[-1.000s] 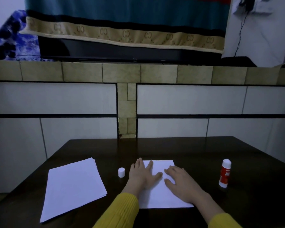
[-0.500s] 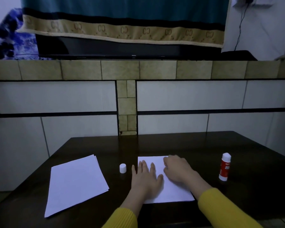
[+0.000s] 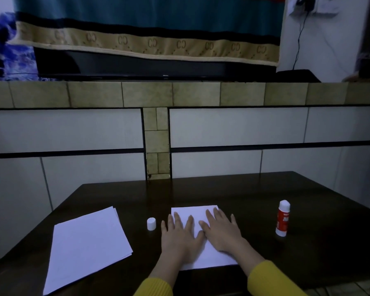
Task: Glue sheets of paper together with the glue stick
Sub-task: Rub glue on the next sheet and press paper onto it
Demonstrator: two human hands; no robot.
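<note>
Right hand [image 3: 221, 232] has flattened beside left hand [image 3: 179, 238]; both hands press the sheet [image 3: 192, 212], grasping nothing.

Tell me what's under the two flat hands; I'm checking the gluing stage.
Both the left hand and right hand lie flat on white paper on the dark table. Whether a second sheet lies beneath is hidden.

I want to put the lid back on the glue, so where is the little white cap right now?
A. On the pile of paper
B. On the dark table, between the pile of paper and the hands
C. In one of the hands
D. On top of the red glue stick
B: the small white round cap stands alone on the dark wooden table, right of the stack of white paper sheets and just left of the left hand.
</note>
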